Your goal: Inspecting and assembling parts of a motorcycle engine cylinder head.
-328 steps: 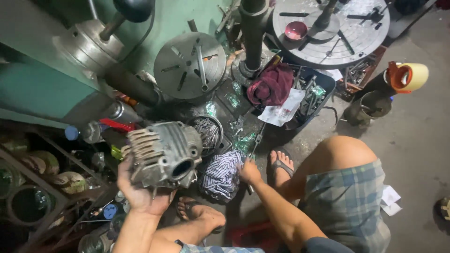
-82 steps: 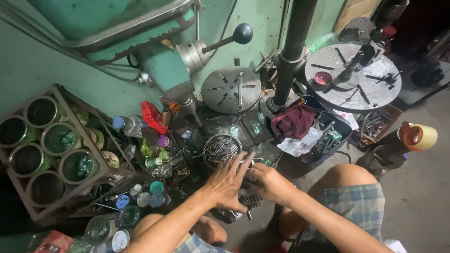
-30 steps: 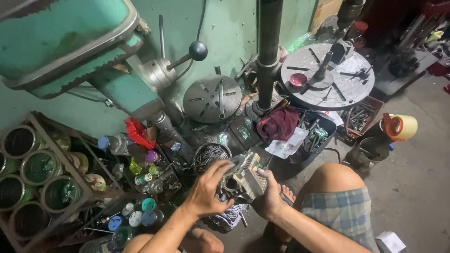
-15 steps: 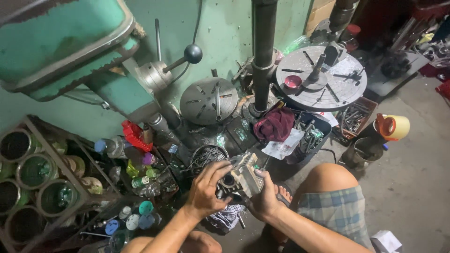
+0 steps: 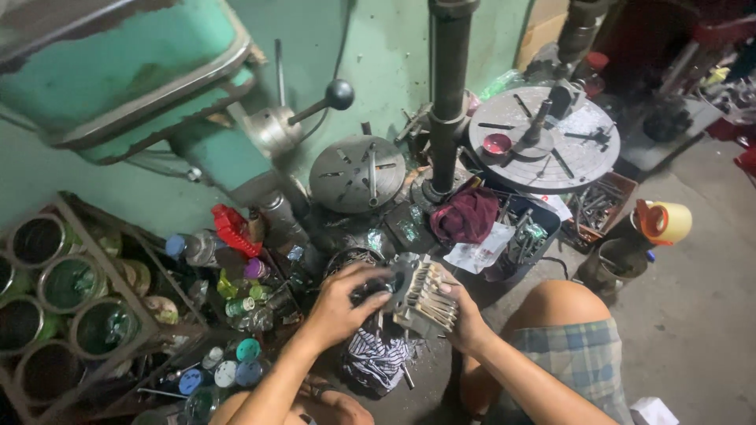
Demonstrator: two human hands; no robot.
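A finned metal engine part (image 5: pixel 421 297) is being gripped low-centre by both hands: left hand (image 5: pixel 340 308) fingers curled on at 9 o'clock, right hand (image 5: pixel 465 319) clasping at 3. Striped rag (image 5: pixel 376 358) lying beneath; maroon cloth (image 5: pixel 466 214) at 12.

Our two bare arms and plaid shorts, seen from our own head.

We wear no sleeves, gloves, watch or rings that we can make out: both forearms are uncovered down to the left hand (image 5: pixel 340 303) and the right hand (image 5: pixel 465 319). Our shorts (image 5: pixel 579 366) are a checked fabric in muted blue-grey and pale green with thin lighter lines. One knee (image 5: pixel 559 303) is bare above the hem.
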